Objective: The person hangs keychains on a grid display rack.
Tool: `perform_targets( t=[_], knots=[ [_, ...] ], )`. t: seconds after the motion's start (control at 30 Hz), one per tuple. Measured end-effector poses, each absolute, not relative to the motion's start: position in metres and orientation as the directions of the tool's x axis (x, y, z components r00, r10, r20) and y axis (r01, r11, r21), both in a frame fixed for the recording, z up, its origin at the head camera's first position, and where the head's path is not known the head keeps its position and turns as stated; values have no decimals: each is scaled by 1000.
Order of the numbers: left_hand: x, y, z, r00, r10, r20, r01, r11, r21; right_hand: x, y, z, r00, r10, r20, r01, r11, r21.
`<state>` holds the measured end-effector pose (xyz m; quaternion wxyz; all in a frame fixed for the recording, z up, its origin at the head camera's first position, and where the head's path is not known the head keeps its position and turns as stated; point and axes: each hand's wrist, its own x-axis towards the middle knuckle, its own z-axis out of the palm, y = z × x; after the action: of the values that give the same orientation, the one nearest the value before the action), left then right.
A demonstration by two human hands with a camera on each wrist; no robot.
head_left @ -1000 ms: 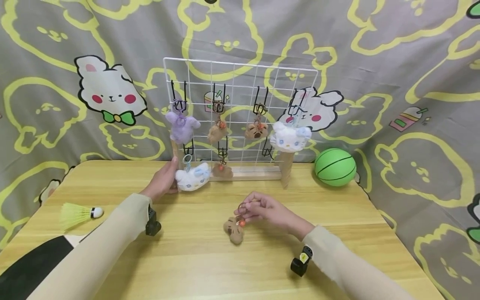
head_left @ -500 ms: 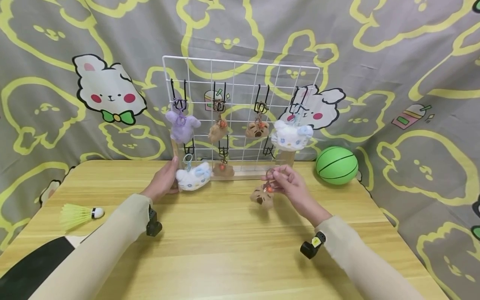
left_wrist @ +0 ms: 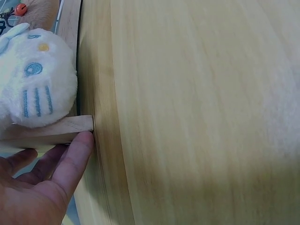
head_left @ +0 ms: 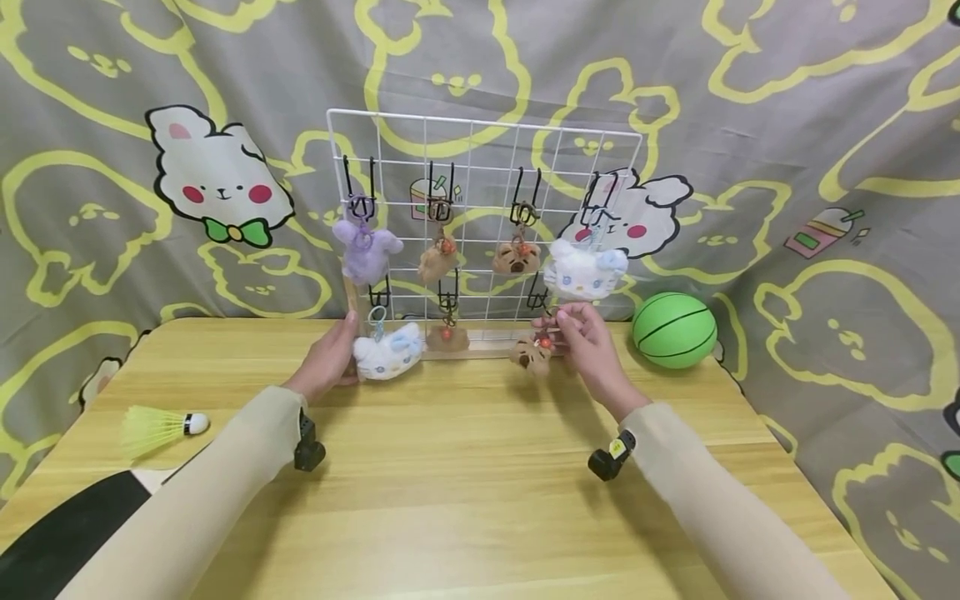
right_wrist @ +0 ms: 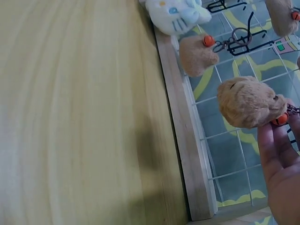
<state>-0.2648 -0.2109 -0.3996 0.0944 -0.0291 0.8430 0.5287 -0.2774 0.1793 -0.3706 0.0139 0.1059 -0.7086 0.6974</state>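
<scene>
My right hand (head_left: pixel 592 340) pinches the metal ring of a brown plush keychain (head_left: pixel 532 357) with an orange bell, just below the lower right hook (head_left: pixel 536 293). In the right wrist view the plush (right_wrist: pixel 248 102) hangs beside the fingers, over the white wire grid (right_wrist: pixel 241 164). My left hand (head_left: pixel 330 358) rests against the outer side of the rack's left wooden foot (left_wrist: pixel 56 131), its fingers nearly straight. Right beside it hangs a white cat plush keychain (head_left: pixel 387 352). Another brown plush keychain (head_left: pixel 447 337) hangs on the lower middle hook.
Along the grid's upper row hang a purple plush (head_left: pixel 369 252), two brown plush keychains and a white cat plush (head_left: pixel 585 271). A green ball (head_left: pixel 674 330) sits at the right, a yellow shuttlecock (head_left: pixel 161 427) at the left. A black-and-white object (head_left: pixel 82 525) lies partly under the left sleeve.
My right hand has carried the brown plush keychain rightward and up from mid-table to the lower right hook. The left hand has stayed against the rack's foot.
</scene>
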Motion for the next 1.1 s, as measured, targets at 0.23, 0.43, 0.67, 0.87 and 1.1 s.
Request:
perform_targets(
  t=[0.23,0.43,0.67,0.87,1.1],
  knots=[
    [-265,-210,-399,-981,46,-191,-151,446,882,-292,174,-374,-984,-127,124,-124,-4,-992],
    [-266,-208,-399,-984,32,-178,-146,436,888,-303,172,-380,-985,-124,118,-119,-1,-993],
    [-266,-209,-399,-982,33,-185,-152,437,887,-307,174,-385,-988,-112,104,-100,-35,-994],
    [-265,-208,-394,-981,37,-188,-153,440,885,-307,182,-388,-988,-125,92,-90,-23,-996],
    [-265,-207,-395,-980,43,-192,-154,441,884,-307,192,-392,-993,-114,39,-51,111,-993]
  ],
)
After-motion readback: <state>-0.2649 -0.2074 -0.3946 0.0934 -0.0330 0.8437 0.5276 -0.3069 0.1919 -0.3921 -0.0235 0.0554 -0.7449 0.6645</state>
